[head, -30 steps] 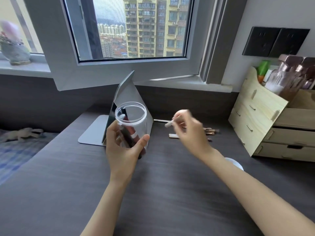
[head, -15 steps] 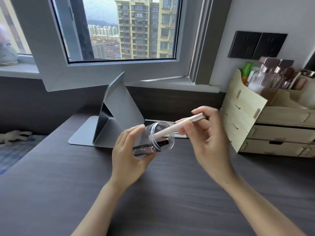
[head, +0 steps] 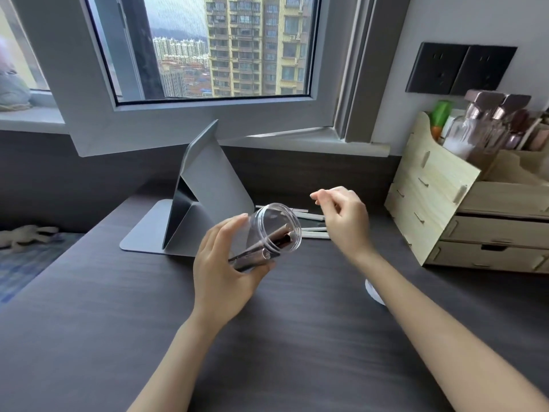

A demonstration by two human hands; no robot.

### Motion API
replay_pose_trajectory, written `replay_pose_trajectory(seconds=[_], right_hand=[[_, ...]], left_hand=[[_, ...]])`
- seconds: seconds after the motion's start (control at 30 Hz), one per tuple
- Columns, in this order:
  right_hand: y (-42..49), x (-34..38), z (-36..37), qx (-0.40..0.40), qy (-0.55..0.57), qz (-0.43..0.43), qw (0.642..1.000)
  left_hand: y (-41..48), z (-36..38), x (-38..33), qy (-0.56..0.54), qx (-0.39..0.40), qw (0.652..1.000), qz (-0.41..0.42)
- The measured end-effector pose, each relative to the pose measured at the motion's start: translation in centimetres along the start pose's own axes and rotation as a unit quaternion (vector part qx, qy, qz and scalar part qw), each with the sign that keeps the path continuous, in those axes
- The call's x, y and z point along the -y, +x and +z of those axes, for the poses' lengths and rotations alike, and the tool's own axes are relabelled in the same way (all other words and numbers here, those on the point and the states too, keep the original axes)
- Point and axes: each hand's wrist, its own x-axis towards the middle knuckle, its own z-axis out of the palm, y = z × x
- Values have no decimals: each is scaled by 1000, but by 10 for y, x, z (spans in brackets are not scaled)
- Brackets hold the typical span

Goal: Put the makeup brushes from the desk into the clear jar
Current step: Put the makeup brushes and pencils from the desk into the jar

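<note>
My left hand point(head: 222, 263) grips the clear jar point(head: 271, 226), tipped on its side above the dark desk point(head: 118, 307) with its mouth toward the right. Inside the jar lie makeup brushes point(head: 264, 246), their handle ends at the rim. My right hand point(head: 344, 218) hovers just right of the jar's mouth, fingers loosely apart and holding nothing. Behind the jar, several pale brushes point(head: 312, 217) lie flat on the desk, partly hidden by my right hand.
A grey folding mirror stand point(head: 205, 200) stands behind the jar. A wooden drawer organiser point(head: 445, 209) with bottles sits at the right. A white round lid point(head: 372, 291) peeks out from under my right forearm. An open window frame point(head: 193, 120) overhangs the desk's back.
My right hand has let go of the pale brush it was pushing into the jar and drawn back to the right. The jar stays tipped in my left hand.
</note>
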Motion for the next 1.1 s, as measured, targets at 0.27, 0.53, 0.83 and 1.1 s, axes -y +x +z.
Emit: replay_pose_trajectory(seconds=[0.27, 0.53, 0.83, 1.1], right_hand=[[65, -68, 61, 196, -357, 96, 908], [75, -80, 79, 229, -314, 130, 912], [76, -65, 49, 61, -48, 106, 991], [18, 36, -79, 34, 175, 7, 984]], left_hand=[[0, -2, 4, -55, -27, 993, -97], [3, -1, 6, -79, -48, 986, -137], [1, 1, 7, -72, -34, 990, -119], [-1, 3, 5, -64, -23, 992, -106]])
